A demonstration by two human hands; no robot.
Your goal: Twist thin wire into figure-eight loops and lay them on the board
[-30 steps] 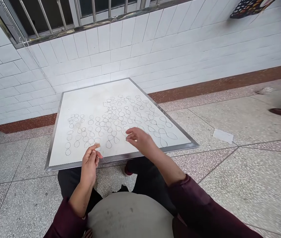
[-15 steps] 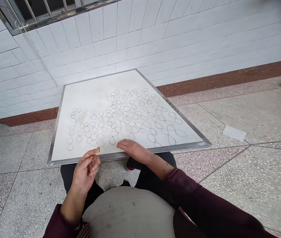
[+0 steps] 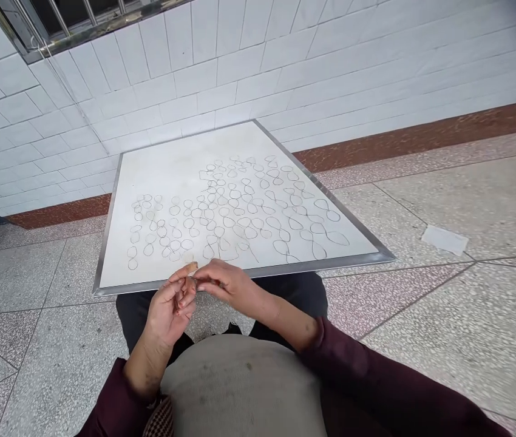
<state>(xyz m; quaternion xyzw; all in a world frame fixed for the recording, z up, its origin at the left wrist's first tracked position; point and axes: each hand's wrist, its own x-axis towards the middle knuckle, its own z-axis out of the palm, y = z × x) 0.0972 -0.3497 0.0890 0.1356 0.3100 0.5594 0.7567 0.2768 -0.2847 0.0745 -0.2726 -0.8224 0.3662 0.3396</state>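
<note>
Just over the front edge of a white board (image 3: 162,149) with a metal rim, my two hands meet at the fingertips. My left hand (image 3: 172,306) has its fingers curled in a pinch, and a tan wrap shows on one fingertip. Beside it, my right hand (image 3: 228,284) is closed too, thumb and fingers pressed together against the left fingertips. Whatever is between them is too small to make out. Many thin dark figure-eight loops (image 3: 280,223) cover the board's middle and right; whether they are fine wire, thread or drawn lines, I cannot tell. Smaller loops (image 3: 133,252) stand at the left.
The board rests over my knees, its far edge close to a white tiled wall (image 3: 158,79). A barred window (image 3: 80,24) is at the upper left, with a cord (image 3: 78,115) hanging below. On the speckled floor to the right lies a white sheet (image 3: 444,239).
My right hand has moved left from the board's front edge to meet my left hand, its fingers now pinched. The view has shifted slightly.
</note>
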